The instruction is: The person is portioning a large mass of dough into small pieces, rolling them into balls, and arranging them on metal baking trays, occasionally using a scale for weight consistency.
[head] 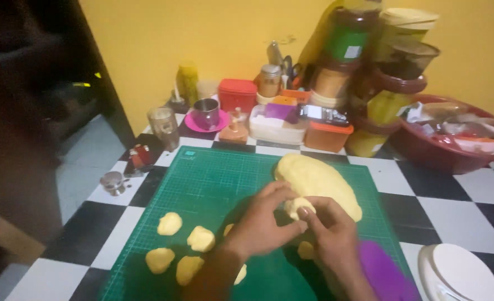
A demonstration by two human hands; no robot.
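Note:
A large yellow dough mass (319, 181) lies on a green cutting mat (213, 178). My left hand (263, 220) and my right hand (330, 231) meet at the near end of the mass, both pinching a small lump of dough (298, 207) between their fingertips. Several small dough pieces (182, 248) lie on the mat to the left of my left forearm. Another small piece (305, 251) shows under my right hand. A purple sleeve (383, 273) covers my right forearm.
Checkered black-and-white table (436, 195). White round scale (459, 273) at lower right. Behind the mat: metal cup on a pink saucer (206, 114), red box (237, 95), glass (163, 127), white tub (275, 125), orange-lidded box (328, 134), stacked jars (369, 72), red basin (447, 136). Small metal tin (113, 183) at left.

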